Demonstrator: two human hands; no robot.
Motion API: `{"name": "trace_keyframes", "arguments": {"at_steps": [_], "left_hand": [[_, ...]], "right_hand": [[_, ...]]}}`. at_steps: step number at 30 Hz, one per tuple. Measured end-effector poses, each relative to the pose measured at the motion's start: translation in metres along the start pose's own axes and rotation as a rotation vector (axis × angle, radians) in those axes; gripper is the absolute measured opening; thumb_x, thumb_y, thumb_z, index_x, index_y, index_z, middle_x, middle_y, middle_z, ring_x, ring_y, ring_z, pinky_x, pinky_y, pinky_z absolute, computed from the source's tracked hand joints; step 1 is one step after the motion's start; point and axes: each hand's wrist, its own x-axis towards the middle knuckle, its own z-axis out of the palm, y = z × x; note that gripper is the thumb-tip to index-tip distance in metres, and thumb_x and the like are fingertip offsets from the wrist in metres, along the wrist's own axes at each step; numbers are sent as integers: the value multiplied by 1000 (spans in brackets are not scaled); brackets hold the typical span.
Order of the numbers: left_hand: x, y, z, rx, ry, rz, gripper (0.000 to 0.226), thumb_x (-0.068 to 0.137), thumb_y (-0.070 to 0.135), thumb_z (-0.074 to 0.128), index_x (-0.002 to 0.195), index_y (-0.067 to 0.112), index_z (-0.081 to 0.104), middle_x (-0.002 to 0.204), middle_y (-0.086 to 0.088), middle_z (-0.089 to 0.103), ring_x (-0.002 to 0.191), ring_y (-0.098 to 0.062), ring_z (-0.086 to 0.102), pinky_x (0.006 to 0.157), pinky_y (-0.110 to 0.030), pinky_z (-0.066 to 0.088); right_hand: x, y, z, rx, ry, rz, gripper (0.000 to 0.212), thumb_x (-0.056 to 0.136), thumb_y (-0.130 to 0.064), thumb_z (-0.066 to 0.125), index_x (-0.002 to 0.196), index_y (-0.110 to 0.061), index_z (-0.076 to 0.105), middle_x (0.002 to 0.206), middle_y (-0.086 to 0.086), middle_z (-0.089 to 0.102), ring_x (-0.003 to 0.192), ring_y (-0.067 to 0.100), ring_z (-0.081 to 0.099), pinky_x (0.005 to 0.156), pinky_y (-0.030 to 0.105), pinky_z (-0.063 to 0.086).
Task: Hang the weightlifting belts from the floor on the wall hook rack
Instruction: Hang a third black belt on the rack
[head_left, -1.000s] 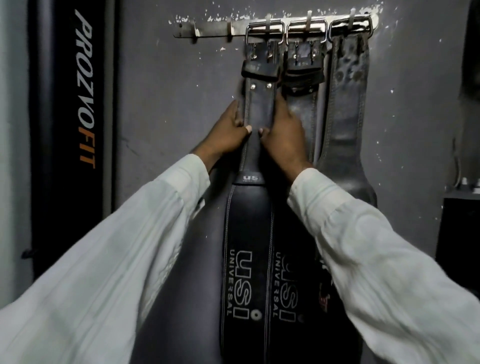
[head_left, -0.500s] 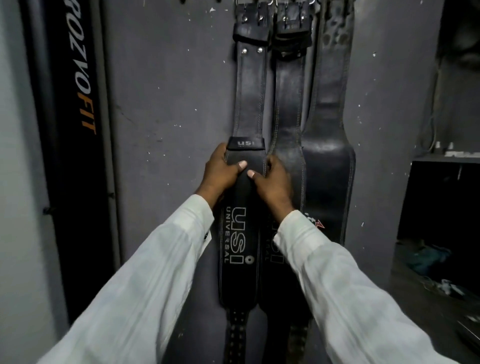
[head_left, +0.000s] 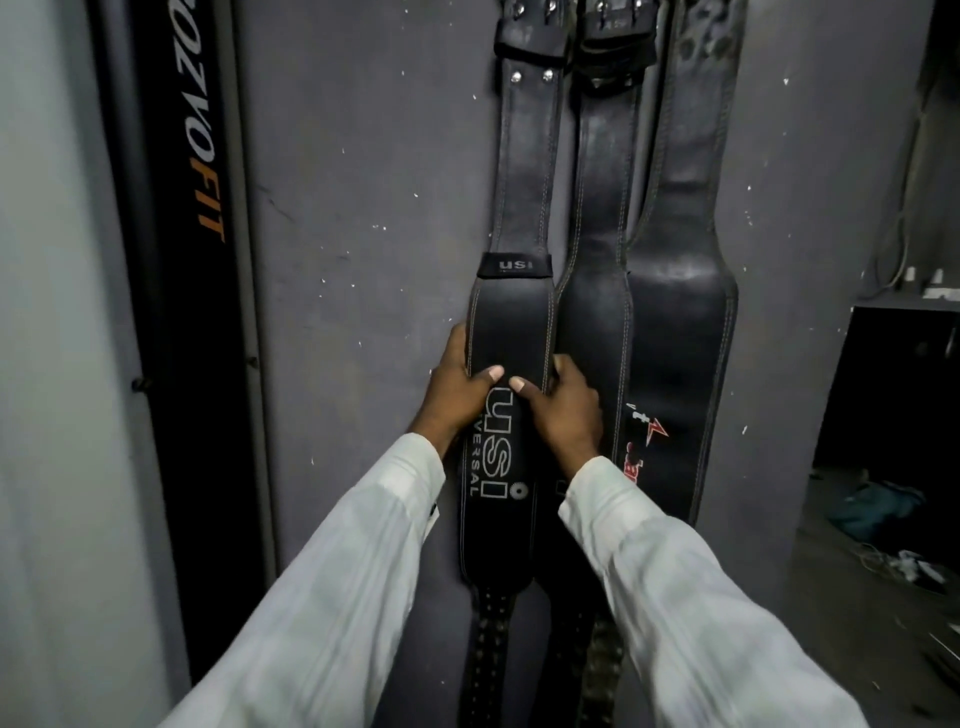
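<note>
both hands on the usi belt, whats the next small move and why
Probably let go with both hands. The left hand and right hand grip the edges of the USI belt at its wide part, and it hangs straight against the wall, beside the middle belt and right belt. Nothing seems left to adjust.

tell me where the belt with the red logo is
In the head view the red-logo belt hangs on the grey wall, rightmost of three, just right of the middle belt and the right hand.
</note>
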Motion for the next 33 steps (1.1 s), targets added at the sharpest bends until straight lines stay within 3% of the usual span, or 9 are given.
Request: {"name": "trace_keyframes", "arguments": {"at_steps": [3,7,16,20,22,25,29,31,33], "left_hand": [[-14,-22,0,-20,-85,-55,72,88,0,64,147,27,32,131,1,60,118,-13,62,98,-28,53],[-26,-33,11,55,21,-92,65,90,4,63,143,29,36,126,1,63,109,-15,63,79,-13,48],[-66,-54,6,164,-80,-221,61,91,8,60,144,18,32,131,-6,60,119,-24,59,107,-42,47],[-103,-100,-6,226,-113,-326,93,71,21,71,151,22,23,149,-11,46,136,-28,47,113,-50,41],[-137,-95,-9,281,-124,-399,97,74,20,74,155,23,20,153,-12,40,140,-29,41,116,-47,37],[-198,-79,-9,216,-178,-502,69,88,2,67,149,10,35,131,-9,49,125,-19,47,113,-35,40],[-279,-88,-6,56,-168,-679,34,92,1,62,127,1,60,120,-19,61,105,-20,57,97,-31,46],[-323,-87,-5,-2,-157,-749,15,94,-1,58,102,8,68,105,-14,63,89,-18,57,88,-33,48],[-367,-88,-4,-57,-134,-830,15,95,-1,56,101,9,65,95,-8,62,82,-15,57,85,-34,51]], "right_hand": [[-3,13,6,-50,-38,-8,46,76,-47,76,113,-28,57,109,1,74,104,30,67,89,40,54],[-18,35,18,-182,-55,-8,49,87,-51,65,123,-20,51,115,14,70,107,39,64,89,42,50],[-50,41,11,-196,-125,70,43,85,-33,72,118,-11,56,117,15,69,111,35,63,92,37,50],[-93,61,12,-46,-131,83,46,85,-25,71,122,-11,48,121,14,68,110,32,66,94,37,52],[-118,73,10,-28,-130,112,51,85,-24,71,128,-10,45,126,16,64,113,33,63,97,39,51],[-163,94,3,6,-185,218,55,88,-26,70,133,-10,45,124,12,63,112,28,62,99,36,49],[-236,121,-11,74,-280,327,38,92,-20,66,125,-10,50,86,-3,59,76,9,55,80,24,40],[-271,132,-20,113,-316,385,34,92,-21,66,122,-11,52,85,-2,60,76,9,55,80,25,42],[-308,145,-31,159,-337,449,27,91,-22,68,114,-15,56,87,0,62,84,15,59,84,33,50]]}}
